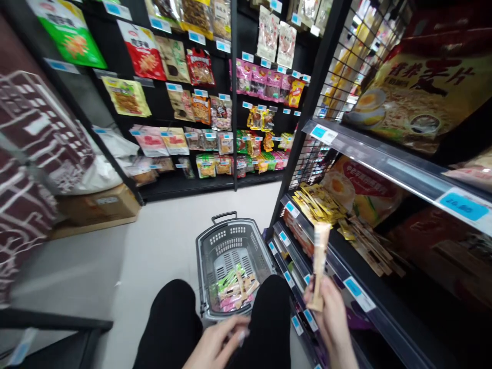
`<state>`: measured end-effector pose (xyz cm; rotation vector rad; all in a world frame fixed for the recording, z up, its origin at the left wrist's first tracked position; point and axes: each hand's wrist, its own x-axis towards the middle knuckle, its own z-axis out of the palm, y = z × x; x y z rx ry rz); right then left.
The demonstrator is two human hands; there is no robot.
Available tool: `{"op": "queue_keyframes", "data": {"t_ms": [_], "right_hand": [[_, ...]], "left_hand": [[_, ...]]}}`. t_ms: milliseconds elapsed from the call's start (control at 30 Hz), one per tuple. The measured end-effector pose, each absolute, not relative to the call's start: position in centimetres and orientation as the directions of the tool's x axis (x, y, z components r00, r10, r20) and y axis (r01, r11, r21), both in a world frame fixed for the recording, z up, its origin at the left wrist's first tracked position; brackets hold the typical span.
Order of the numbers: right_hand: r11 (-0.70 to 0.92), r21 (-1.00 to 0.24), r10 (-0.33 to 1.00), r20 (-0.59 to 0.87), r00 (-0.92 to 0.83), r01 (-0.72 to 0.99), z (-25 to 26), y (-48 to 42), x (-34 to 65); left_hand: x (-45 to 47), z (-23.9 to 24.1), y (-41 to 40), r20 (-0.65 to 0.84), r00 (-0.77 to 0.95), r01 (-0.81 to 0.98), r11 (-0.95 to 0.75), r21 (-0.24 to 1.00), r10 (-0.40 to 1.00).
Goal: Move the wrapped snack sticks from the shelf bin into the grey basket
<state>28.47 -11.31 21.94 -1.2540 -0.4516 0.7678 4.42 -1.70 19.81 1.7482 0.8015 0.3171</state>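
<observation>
My right hand (328, 307) is closed round the lower end of a slim tan stick packet (320, 256), which stands nearly upright in front of the shelf. On that shelf, just beyond the hand, lie a loose row of similar tan stick packets (371, 248) and a pile of yellow stick packets (319, 202). My left hand (223, 341) is by my knees with its fingers loosely bent, a gap between thumb and fingers, and nothing visible in it. A grey shopping basket (265, 256) is on the floor beyond my knees. Tan, green and pink packets (238, 287) lie inside it.
Shelves with price tags (357, 293) run along my right, with large yellow cereal bags (418, 97) above. A black rack of hanging snack bags (200, 66) is ahead. A cardboard box (98, 207) sits on the left, with a black metal frame (54, 319) at lower left.
</observation>
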Motion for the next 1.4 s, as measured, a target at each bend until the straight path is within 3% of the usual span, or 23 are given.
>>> {"op": "queue_keyframes", "data": {"t_ms": [67,167,233,300,433,533,633,767,867,1000,1200,1267,1400], "right_hand": [[0.093,-0.881,0.826,-0.191,0.530,-0.463,21.2,-9.8,23.2],[-0.018,-0.838,0.908,-0.242,0.342,-0.546,19.8,-8.6,17.7],[-0.074,-0.882,0.937,-0.221,0.271,-0.466,18.8,-8.6,16.2],[-0.106,-0.955,0.955,-0.176,0.240,-0.278,18.3,-8.9,16.2],[-0.139,-0.989,0.918,-0.111,0.379,0.045,19.1,-9.2,18.8],[-0.060,-0.997,0.893,-0.031,0.450,0.050,20.9,-8.7,20.9],[0.017,-1.000,0.925,0.024,0.379,0.022,22.7,-8.0,21.9],[-0.005,-0.999,0.955,0.006,0.298,0.037,23.7,-7.8,21.6],[-0.031,-1.000,0.946,-0.028,0.323,0.003,23.4,-8.1,20.6],[-0.089,-0.996,0.939,-0.082,0.333,0.007,22.6,-8.7,19.5],[-0.094,-0.968,0.946,-0.014,0.323,0.234,22.2,-9.4,19.3],[-0.082,-0.965,0.951,-0.001,0.309,0.250,22.4,-9.4,19.3],[-0.073,-0.966,0.948,0.009,0.317,0.246,22.6,-9.2,18.9]], "left_hand": [[6.3,21.7,-1.7,-0.104,0.714,0.164,-0.020,0.986,0.693],[8.4,23.1,-1.1,-0.031,0.644,-0.108,0.131,0.985,0.764],[8.9,23.2,-0.6,-0.064,0.611,-0.192,0.225,0.955,0.789],[8.6,23.0,-0.5,-0.107,0.582,-0.207,0.274,0.939,0.806],[7.2,23.2,-1.1,-0.154,0.569,-0.101,0.255,0.962,0.808],[6.3,24.3,-1.8,-0.155,0.663,0.026,0.184,0.983,0.733],[5.6,25.2,-2.3,-0.164,0.738,0.144,0.085,0.986,0.655],[5.0,25.0,-2.7,-0.089,0.688,0.280,-0.150,0.948,0.720],[4.9,24.1,-2.7,0.151,0.622,0.338,-0.437,0.834,0.768],[5.0,23.5,-2.7,0.337,0.690,0.394,-0.723,0.568,0.641],[5.5,23.3,-2.7,0.361,0.749,0.480,-0.831,0.281,0.555],[5.6,23.1,-2.7,0.372,0.739,0.491,-0.828,0.272,0.561],[5.5,22.7,-2.7,0.348,0.732,0.457,-0.802,0.385,0.585]]}}
